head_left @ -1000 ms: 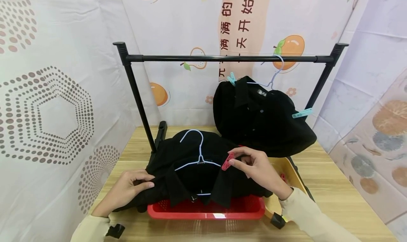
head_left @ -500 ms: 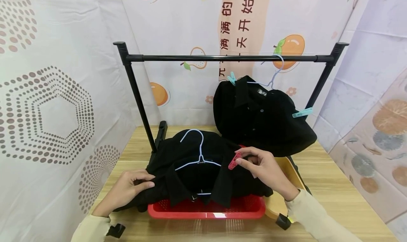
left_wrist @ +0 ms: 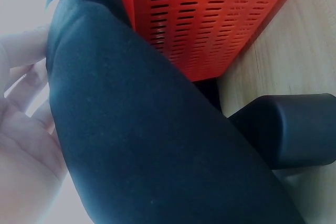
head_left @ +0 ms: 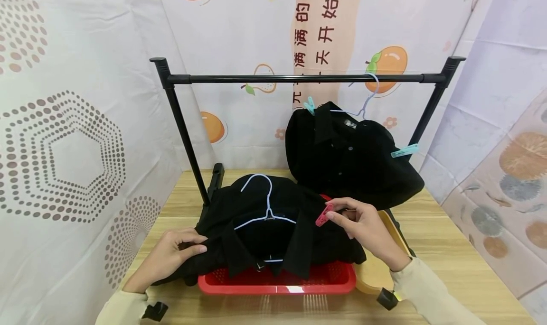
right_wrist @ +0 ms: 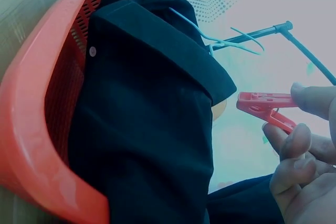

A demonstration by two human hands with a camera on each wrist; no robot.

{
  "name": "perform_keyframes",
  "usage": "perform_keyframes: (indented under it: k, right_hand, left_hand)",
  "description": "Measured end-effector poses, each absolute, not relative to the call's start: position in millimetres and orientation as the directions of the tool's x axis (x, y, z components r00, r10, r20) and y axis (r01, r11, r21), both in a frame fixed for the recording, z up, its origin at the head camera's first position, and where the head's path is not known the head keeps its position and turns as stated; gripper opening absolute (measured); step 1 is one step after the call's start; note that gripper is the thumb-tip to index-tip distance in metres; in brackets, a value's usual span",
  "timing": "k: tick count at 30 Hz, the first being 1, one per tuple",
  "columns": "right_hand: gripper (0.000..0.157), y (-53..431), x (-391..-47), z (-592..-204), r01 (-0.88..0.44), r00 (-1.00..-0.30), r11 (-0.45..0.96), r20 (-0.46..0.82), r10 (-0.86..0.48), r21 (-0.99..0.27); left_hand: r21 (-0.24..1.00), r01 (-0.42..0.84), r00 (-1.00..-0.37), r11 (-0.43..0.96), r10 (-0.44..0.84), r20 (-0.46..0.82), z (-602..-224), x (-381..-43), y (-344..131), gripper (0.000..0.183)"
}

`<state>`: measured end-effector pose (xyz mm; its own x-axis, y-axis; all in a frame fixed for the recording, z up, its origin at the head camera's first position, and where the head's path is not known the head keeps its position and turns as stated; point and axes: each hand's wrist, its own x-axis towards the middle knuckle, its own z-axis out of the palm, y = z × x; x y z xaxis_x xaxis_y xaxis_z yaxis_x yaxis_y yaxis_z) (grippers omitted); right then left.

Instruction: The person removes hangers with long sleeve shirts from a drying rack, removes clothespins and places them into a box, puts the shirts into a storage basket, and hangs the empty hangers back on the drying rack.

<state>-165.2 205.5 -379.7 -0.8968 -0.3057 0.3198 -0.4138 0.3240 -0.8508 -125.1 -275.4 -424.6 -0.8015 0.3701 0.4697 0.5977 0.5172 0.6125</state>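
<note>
A black collared shirt [head_left: 295, 239] lies over the red plastic basket [head_left: 278, 289], with a pale blue wire hanger [head_left: 269, 206] inside its neck and the hook pointing up. My left hand [head_left: 177, 251] pinches the shirt's left edge between thumb and fingers; in the left wrist view the dark fabric [left_wrist: 142, 119] covers part of that hand. My right hand [head_left: 363, 227] pinches a red clothespin [head_left: 324, 216] by its handle ends, just right of the collar. The right wrist view has the clothespin's nose end [right_wrist: 249, 100] pointing at the collar's corner, apart from the cloth.
Behind stands a black rack with a crossbar [head_left: 290, 78]. From it a second black shirt [head_left: 354, 163] hangs on a blue hanger, with two light blue clothespins [head_left: 405, 150] on it. A yellow tray [head_left: 376, 273] sits right of the basket on the wooden table [head_left: 466, 268].
My right hand has moved right with the red clothespin, away from the collar. The left hand has stayed at the shirt's edge.
</note>
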Motion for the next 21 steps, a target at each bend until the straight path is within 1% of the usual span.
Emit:
perform_keyframes:
  k: [9,16,21]
  right_hand:
    - [0.029,214.6,-166.2,-382.9,-0.388,-0.914,0.356,0.306,-0.266,-0.85]
    - [0.032,224.3,-163.9,-382.1,-0.373,-0.924,0.382,0.301,-0.236,-0.846]
    - [0.026,232.0,-163.2,-384.9,-0.354,-0.932,0.36,0.294,-0.213,-0.863]
  left_hand:
    - [0.601,0.614,-0.789,0.512,0.372,0.489,-426.2,-126.4,-275.4,0.023]
    - [0.603,0.607,-0.794,0.517,0.37,0.482,-424.9,-125.4,-275.1,0.022]
    - [0.603,0.604,-0.797,0.521,0.37,0.477,-424.4,-123.8,-274.8,0.021]
